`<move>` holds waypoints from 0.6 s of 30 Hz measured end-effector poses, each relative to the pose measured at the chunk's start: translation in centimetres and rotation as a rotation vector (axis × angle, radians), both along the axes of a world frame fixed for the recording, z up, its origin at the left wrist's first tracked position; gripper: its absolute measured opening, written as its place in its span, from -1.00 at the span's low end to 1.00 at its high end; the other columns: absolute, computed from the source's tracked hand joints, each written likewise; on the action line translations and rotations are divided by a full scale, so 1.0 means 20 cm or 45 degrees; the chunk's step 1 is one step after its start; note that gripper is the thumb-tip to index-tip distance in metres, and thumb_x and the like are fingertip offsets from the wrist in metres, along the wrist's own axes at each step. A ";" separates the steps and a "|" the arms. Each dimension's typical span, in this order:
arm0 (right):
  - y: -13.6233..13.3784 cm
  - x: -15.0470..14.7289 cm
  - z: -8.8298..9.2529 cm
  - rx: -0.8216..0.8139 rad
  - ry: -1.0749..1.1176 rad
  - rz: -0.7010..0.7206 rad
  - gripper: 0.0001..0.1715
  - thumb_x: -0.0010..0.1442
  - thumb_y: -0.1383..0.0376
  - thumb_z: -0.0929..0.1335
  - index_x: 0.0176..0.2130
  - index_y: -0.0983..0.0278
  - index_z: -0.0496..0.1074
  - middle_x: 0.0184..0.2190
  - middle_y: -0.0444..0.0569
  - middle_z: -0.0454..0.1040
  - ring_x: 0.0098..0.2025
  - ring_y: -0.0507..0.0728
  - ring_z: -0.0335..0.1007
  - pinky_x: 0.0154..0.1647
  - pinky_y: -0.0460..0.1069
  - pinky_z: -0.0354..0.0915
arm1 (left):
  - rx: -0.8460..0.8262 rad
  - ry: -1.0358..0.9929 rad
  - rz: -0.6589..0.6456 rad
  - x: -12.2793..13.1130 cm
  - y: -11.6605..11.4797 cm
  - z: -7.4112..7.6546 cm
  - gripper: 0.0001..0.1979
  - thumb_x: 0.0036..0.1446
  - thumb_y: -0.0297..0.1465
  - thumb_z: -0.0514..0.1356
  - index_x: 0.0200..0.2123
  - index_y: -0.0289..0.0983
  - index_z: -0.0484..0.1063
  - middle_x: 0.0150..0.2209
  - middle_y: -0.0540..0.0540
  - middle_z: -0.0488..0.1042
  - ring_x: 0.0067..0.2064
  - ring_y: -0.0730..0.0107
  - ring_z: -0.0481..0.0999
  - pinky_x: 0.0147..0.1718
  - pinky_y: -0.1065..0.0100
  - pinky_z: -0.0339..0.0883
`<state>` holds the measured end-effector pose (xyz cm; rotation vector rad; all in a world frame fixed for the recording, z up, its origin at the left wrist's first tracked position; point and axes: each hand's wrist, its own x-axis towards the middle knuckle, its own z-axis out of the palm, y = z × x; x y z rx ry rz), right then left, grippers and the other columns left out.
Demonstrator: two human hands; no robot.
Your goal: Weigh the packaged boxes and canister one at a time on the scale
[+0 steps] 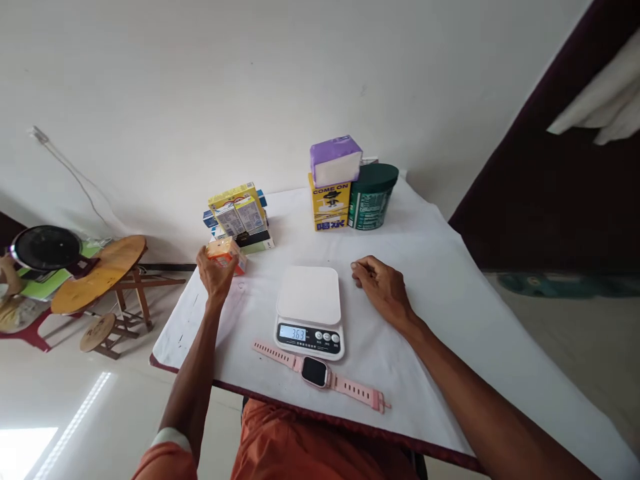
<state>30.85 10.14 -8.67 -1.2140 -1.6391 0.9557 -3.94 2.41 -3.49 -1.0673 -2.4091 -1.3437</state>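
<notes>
In the head view, the only one there is, I see the left hand [216, 272] over at the left of the frame, thumb and fingers closed round a small orange box [225, 248] on the white-covered table [430, 287]. That box sits just in front of a cluster of yellow cartons [240, 212]; whether it is touching them I can't tell from here. The right hand [383, 288] is well apart, right of centre, fingers curled in, nothing visible in them.

Between the two, in the middle of the frame, is a white kitchen scale [309, 297], its lit display [293, 333] showing what looks like 363, perhaps with a minus sign. A pink watch [315, 372] lies stretched out just below it. Toward the top centre, a purple packet [336, 161] rests on a yellow carton [330, 207], beside a dark green tub [371, 207].

For my money, the grip wants to be firm at the sides but light, since thin card would probably dent under a hard squeeze. I'd keep the box level and draw any movement toward the open side, away from the cartons, which look easy to topple. The wrist and forearm should stay clear of the watch strap and the scale's edge; a knock there could disturb the reading.
</notes>
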 end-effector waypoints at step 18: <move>0.02 0.01 -0.01 0.082 0.049 0.017 -0.71 0.28 0.07 0.28 -0.38 0.18 0.38 -0.47 -0.09 0.49 -0.41 0.11 0.41 -0.35 -0.02 0.28 | -0.002 0.141 -0.875 0.68 -0.21 0.08 -0.06 -0.03 -0.19 0.51 0.36 -0.14 0.18 0.28 -0.30 0.43 0.21 -0.05 0.55 0.03 0.00 0.59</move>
